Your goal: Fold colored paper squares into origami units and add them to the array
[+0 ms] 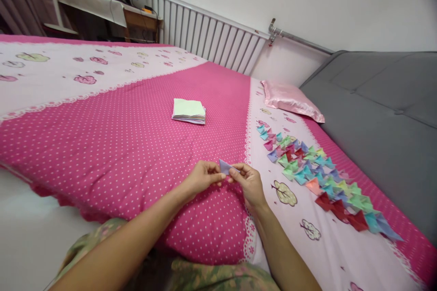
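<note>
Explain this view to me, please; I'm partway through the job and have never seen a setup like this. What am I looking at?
There is no machine here: a person works with two bare hands. The single picture comes from a camera worn on their head, looking forward and down, so the forearms reach in from the bottom edge. The left hand and right hand together pinch a small purple folded paper. Below them spreads a bright pink, dotted bedspread. On it, farther forward, lies a stack of paper sheets, pale green on top. To the right, many colourful folded papers sit in rows, with a pink pillow beyond.
</note>
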Demonstrator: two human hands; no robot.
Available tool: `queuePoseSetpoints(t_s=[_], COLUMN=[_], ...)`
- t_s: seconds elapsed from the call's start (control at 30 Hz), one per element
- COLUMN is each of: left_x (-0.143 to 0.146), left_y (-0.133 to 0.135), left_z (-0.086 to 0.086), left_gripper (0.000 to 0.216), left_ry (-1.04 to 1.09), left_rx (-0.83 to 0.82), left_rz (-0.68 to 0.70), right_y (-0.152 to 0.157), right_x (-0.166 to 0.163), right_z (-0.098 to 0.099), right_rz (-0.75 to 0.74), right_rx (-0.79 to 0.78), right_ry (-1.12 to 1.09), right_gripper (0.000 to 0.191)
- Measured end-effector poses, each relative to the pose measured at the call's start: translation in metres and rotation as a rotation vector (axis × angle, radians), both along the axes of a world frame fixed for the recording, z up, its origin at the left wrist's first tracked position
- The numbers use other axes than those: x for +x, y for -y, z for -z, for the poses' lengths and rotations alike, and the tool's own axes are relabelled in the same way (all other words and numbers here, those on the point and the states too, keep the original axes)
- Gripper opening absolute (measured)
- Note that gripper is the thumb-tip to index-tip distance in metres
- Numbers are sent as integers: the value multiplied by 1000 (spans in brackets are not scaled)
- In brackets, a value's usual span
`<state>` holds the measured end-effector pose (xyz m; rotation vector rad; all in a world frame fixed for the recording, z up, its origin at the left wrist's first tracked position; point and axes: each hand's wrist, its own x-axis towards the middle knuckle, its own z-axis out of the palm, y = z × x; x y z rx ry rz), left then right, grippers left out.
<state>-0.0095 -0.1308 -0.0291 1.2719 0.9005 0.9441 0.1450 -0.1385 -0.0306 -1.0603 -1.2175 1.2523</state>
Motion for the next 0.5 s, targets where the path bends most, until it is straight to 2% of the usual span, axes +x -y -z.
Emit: queuePoseSetpoints(t_s=[0.33, 0.5], left_x=[0, 0], left_y=[-1, 0], left_z=[2, 1], left_gripper=[25, 22], left_ry=[8, -20], left_rx=[-14, -25], left_rz=[-5, -1], right_y=[-4, -3], right_x=[2, 1], right_z=[4, 3], right_rz=[17, 16], right_rx=[9, 45], right_ry=[-9, 61], right_gripper=[18, 17])
